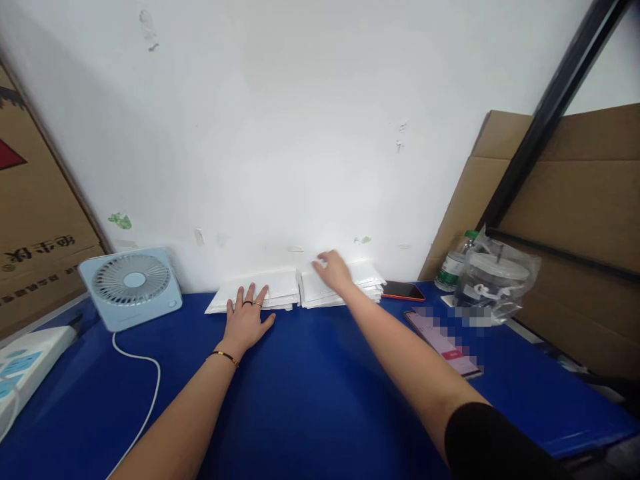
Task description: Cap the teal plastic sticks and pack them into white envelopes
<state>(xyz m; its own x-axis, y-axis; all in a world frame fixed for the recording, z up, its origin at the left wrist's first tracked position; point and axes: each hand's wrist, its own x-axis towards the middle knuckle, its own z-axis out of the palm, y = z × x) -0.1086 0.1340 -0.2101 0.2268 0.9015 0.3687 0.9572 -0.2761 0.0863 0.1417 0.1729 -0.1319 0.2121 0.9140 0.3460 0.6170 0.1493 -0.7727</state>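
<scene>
The blue bench (300,400) is stretching forward from the person, with both forearms reaching out over it and a black sleeve (493,433) showing on the right arm. On the left, a white power strip (35,363) is lying at the bench's side, and a white cable (159,380) is curving back to the fan. On the right, a phone with a pink screen (443,343) is lying face up, partly pixelated.

Farther out, the left hand (246,325) is spreading its fingers wide, the fingertips resting on the front of the left stack of white packets (283,285). The right hand (334,272) is reaching over the right stack of white packets (367,275), its fingers loosely bending; it is blurring, so whether it is gripping or touching anything I cannot tell. The two stacks are lying side by side along the foot of the wall. The light-blue fan (134,285) is leaning back left of them, and a red-edged phone (404,291) is lying just beside the right stack.

Toward the right, a lidded cup in a clear bag (493,280) is standing near a green-capped bottle (451,267). Cardboard (45,200) is rising at the left, and the white wall (300,133) is closing off the back.
</scene>
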